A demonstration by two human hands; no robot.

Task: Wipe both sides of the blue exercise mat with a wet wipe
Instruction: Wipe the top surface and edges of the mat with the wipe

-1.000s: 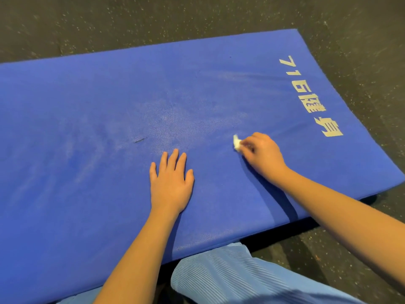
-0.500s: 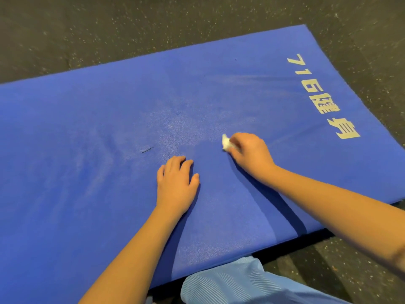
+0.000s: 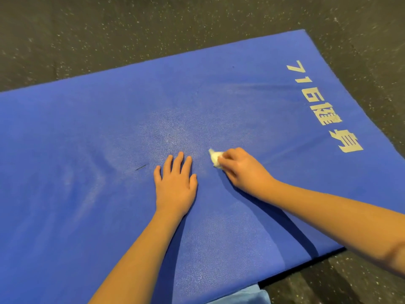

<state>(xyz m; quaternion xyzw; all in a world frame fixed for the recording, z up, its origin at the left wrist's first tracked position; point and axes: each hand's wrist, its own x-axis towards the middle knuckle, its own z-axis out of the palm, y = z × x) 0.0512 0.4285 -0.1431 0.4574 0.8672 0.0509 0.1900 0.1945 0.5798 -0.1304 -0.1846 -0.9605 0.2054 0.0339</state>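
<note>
The blue exercise mat [image 3: 92, 132] lies flat on the floor and fills most of the view, with pale printed characters near its right end. My left hand [image 3: 175, 185] rests flat on the mat near the middle, fingers straight and pointing away from me. Just to its right, my right hand [image 3: 243, 170] pinches a small crumpled white wet wipe [image 3: 215, 158] and presses it onto the mat. A shiny damp patch spreads on the mat just beyond both hands.
Dark speckled rubber floor [image 3: 131, 29] surrounds the mat at the back and right. A short dark mark [image 3: 141, 167] sits on the mat left of my left hand. My light blue trouser leg [image 3: 245, 298] shows at the bottom edge.
My right hand has slid the wipe leftward across the mat, closer to my left hand. My left hand's fingers curled briefly, then lay flat again. The view shifted slightly.
</note>
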